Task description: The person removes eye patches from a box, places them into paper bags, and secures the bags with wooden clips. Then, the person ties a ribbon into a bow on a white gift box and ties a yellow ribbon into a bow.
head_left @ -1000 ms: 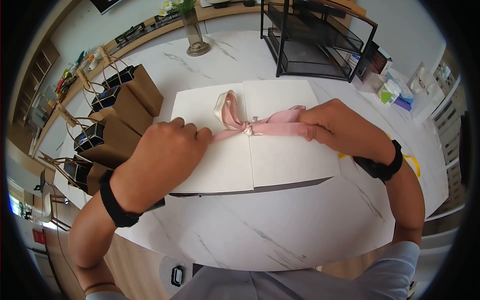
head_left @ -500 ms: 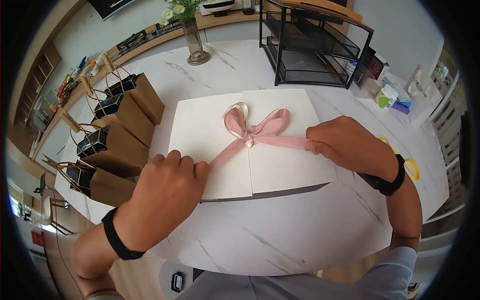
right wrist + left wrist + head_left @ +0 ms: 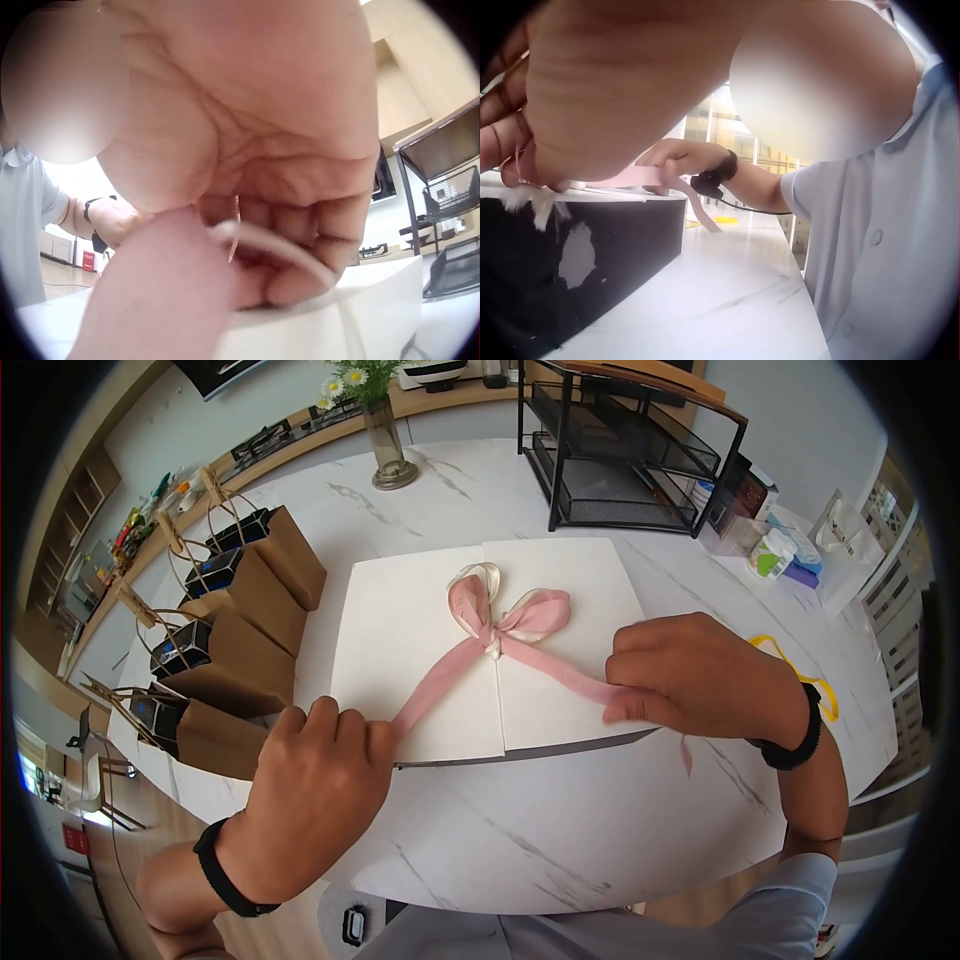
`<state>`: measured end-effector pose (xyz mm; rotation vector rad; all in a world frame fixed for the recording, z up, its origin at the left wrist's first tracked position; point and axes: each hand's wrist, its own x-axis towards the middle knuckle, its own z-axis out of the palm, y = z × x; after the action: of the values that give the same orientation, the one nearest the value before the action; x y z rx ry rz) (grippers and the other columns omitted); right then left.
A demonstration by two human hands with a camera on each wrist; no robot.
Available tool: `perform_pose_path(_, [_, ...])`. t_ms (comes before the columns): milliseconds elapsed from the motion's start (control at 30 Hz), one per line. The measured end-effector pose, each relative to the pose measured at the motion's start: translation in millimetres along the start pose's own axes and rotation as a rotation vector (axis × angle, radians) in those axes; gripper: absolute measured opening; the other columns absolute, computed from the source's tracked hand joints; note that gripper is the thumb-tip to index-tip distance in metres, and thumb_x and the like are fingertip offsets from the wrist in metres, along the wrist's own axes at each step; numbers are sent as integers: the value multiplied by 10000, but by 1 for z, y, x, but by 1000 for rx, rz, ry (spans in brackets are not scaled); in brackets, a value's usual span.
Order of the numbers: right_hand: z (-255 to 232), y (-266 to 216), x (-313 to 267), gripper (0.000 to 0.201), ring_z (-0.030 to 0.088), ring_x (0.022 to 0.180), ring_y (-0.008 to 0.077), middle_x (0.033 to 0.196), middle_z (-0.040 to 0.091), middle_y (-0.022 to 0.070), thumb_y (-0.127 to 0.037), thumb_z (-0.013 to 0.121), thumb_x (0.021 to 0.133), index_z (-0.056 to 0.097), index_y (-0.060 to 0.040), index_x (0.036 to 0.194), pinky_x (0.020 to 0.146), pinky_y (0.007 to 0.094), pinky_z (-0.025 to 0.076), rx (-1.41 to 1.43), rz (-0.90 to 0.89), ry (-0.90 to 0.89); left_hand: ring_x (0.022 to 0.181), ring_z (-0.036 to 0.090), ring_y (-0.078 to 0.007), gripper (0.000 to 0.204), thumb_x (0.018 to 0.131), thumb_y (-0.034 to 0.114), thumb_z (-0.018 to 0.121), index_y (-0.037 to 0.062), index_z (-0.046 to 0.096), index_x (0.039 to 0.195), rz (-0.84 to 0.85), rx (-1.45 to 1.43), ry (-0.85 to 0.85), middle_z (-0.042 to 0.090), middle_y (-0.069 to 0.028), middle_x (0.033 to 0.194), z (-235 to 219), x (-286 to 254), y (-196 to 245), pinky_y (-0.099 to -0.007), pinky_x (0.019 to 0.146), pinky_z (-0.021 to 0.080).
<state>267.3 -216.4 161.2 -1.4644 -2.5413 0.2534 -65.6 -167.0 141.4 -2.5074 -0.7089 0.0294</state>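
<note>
A white box [image 3: 385, 610] with two meeting lid flaps lies on the marble-look table, and its dark side panel [image 3: 622, 240] faces the left wrist camera. Over the seam sits a pink ribbon bow [image 3: 540, 614] with two rounded loops and a pale knot. My left hand [image 3: 320, 795] pinches the left ribbon tail [image 3: 438, 680] at the box's front edge. The right tail [image 3: 560, 672] runs to my right hand [image 3: 700, 675], pinched between thumb and curled fingers. Its loose end hangs below that hand, past the box edge.
Several brown paper bags [image 3: 240, 670] stand in a row left of the box. Behind it are a glass vase [image 3: 388, 450] with flowers and a black mesh rack [image 3: 630, 460]. A white-and-green bottle [image 3: 772, 555] and a yellow strap [image 3: 820, 685] lie to the right.
Both hands have drawn the ribbon tails down toward the front of the box, so they now slant apart from the knot. The right loop has become rounder and stands separate from its tail.
</note>
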Motion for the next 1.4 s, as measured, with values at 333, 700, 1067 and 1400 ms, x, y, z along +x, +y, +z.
perform_pose_path(333, [5,32,75,312,668,938,407,938,682,217,-283,634,955,649,28,973,823,486,529,-96,151,140,953,662,-365,390,941,264,687,-12,599,1202,-89,-527,156,689,-174,971,11,127,-54,-431,824,528])
perform_pose_path(700, [3,33,89,141,664,961,396,1005,703,189,-33,623,844,647,26,970,836,442,518,-63,83,-26,852,694,-283,372,949,186,662,-64,586,1213,-37,-891,-153,703,-180,879,37,155,-62,-353,792,532])
perform_pose_path(1067, [-11,33,93,162,554,678,57,811,656,30,-122,707,932,623,-3,1001,636,235,457,779,223,-138,1057,637,-122,251,937,25,713,-4,618,1167,-35,-1724,59,648,-50,1155,37,118,-54,-281,961,507])
perform_pose_path(1400, [8,29,75,227,640,967,98,1078,666,46,-95,731,948,604,1,1109,877,243,513,1230,110,32,1020,649,-148,173,996,87,660,27,607,1150,-210,-2342,220,692,-86,1127,55,118,-40,-314,909,520])
